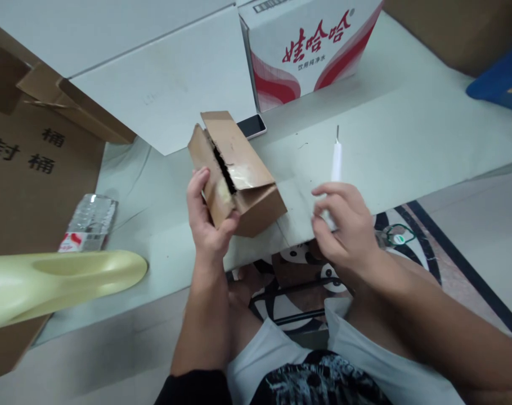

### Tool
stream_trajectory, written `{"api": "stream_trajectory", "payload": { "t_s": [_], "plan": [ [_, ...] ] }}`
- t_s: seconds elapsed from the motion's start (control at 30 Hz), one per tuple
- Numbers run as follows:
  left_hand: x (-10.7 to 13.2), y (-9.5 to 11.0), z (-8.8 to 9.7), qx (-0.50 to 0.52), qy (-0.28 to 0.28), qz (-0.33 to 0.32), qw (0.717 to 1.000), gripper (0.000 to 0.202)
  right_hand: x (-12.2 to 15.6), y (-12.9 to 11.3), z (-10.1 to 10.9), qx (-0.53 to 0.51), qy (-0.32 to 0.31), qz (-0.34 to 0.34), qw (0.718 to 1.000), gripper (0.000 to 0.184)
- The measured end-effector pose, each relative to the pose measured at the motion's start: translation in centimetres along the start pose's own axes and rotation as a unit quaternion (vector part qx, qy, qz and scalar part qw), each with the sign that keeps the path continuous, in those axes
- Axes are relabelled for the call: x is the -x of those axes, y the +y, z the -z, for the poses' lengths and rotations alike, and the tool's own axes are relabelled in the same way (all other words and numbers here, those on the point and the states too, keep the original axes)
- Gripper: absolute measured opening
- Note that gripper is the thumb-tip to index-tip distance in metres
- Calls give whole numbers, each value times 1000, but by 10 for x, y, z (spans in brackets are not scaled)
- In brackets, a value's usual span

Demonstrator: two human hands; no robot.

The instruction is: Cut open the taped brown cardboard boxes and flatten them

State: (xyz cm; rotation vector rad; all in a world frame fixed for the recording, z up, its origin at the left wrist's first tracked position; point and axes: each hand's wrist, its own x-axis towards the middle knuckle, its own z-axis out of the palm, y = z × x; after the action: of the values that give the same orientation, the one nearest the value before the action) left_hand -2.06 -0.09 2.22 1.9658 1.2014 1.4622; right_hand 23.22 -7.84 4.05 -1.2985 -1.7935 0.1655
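Pale counter (408,135): your left grip (207,219) clasps taped cardboard box (243,180); your right grip (344,230) curled round white cutter (336,160), blade pointing away.

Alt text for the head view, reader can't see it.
A person's left hand holds a small brown box, its taped top seam slit open, at a pale table, while the right hand holds a thin white cutter, tip pointing away. A phone and a red-and-white carton sit behind the box; a plastic bottle lies at left.
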Motion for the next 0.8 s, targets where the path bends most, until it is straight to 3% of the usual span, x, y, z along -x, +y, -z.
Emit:
{"api": "stream_trajectory", "payload": {
  "t_s": [0.07,0.17,0.27,0.33,0.43,0.5,0.6,0.67,0.8],
  "plan": [
    [-1,-6,-1,59,69,7,996,72,-5,16,-21,89,-72,-70,991,11],
    [-5,-11,-3,133,163,40,977,64,-5,27,-41,162,-198,-147,956,26],
    [-6,-21,0,98,238,95,962,56,-1,24,-46,198,-261,-158,931,36],
    [-5,-33,4,86,265,154,948,48,0,19,-48,190,-278,-145,930,40],
    [2,-52,11,112,226,289,923,49,0,17,-53,107,-282,-124,945,51],
    [7,-61,13,85,170,324,927,43,-3,20,-57,39,-267,-126,955,65],
    [11,-66,14,-50,114,262,957,25,-7,27,-60,3,-212,-123,969,80],
    [11,-64,14,-92,97,227,965,26,-9,29,-59,15,-176,-108,978,79],
    [7,-53,13,4,36,203,978,48,-12,30,-52,19,-135,-82,987,64]
  ]
}}
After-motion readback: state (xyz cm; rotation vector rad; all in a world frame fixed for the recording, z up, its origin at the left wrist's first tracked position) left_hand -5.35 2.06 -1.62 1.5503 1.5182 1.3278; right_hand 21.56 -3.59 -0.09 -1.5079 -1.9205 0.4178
